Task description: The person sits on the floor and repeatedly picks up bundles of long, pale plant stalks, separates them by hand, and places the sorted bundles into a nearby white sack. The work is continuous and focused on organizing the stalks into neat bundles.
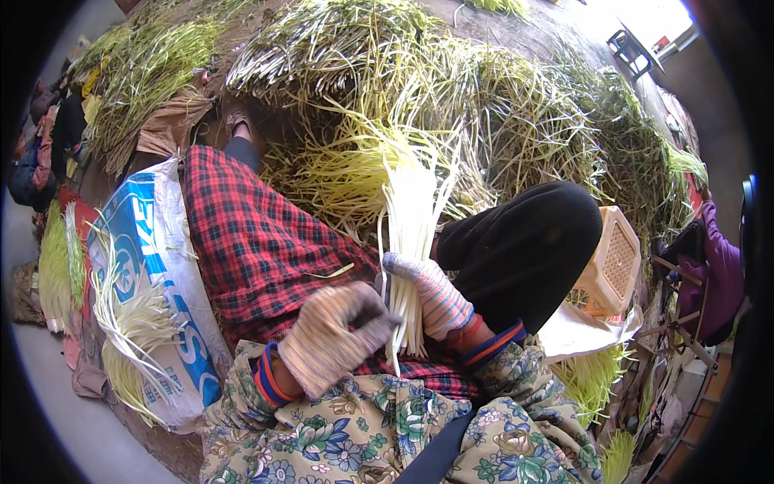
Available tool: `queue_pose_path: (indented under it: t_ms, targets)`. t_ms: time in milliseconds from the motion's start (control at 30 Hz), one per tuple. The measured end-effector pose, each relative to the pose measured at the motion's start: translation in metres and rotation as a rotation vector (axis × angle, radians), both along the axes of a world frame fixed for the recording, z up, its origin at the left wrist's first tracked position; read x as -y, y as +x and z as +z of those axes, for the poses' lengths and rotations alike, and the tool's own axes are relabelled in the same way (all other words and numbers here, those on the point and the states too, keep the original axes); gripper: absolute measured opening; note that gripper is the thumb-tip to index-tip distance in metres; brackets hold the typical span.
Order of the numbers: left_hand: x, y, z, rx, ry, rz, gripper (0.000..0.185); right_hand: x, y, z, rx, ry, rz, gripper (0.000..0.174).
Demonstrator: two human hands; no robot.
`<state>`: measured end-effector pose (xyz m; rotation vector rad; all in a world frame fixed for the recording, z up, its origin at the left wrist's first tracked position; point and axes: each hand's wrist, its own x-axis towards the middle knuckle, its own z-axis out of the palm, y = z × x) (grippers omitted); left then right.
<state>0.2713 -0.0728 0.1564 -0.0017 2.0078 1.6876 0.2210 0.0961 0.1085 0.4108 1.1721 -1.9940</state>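
Note:
A bundle of pale blanched chives or similar leafy stalks (412, 206) stands over my lap, leaves pointing away and white ends towards me. My right hand (430, 294), in a striped knit glove, is wrapped around its lower part. My left hand (335, 336), also gloved, is beside the white ends with curled fingers. Motion blurs it, so whether it pinches a stalk cannot be told. Beneath both hands lies a red and black checked cloth (254, 236) covering my lap. One loose yellow leaf (332, 271) rests on that cloth.
To the left, a loose bunch of pale stalks (136, 327) lies on a printed woven sack (160, 212). Heaped stalks (514, 115) spread ahead. At right are a plastic stool (614, 260) and a person's purple sleeve (719, 260). Another person (39, 163) is at far left.

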Motion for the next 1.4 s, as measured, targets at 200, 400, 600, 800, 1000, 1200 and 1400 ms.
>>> queue_pose_path:
  t_ms: [200,400,600,800,1000,1200,1400]
  targets:
    - [-0.012,0.014,-0.008,0.117,0.074,0.103,0.022,0.001,0.000,-0.004,0.076,-0.014,0.024,0.026]
    - [-0.013,0.013,-0.007,-0.034,-0.084,0.033,0.026,-0.002,-0.001,-0.005,-0.011,-0.147,0.095,0.021]
    - [-0.015,0.010,0.003,-0.138,-0.262,-0.058,0.021,0.001,0.001,-0.008,0.053,-0.178,0.049,0.021]
    - [-0.013,0.008,-0.005,-0.010,-0.186,0.011,0.019,0.002,0.001,-0.010,0.084,-0.175,0.015,0.023]
    - [-0.017,0.010,-0.011,-0.067,-0.107,0.144,0.022,0.006,0.001,-0.007,0.071,-0.172,-0.034,0.025]
    - [-0.020,0.002,-0.015,0.044,-0.047,0.199,0.017,0.006,0.003,-0.005,0.051,-0.099,-0.024,0.027]
    - [-0.020,0.007,-0.016,-0.299,-0.256,0.057,0.020,0.005,0.006,-0.007,0.002,-0.007,-0.029,0.026]
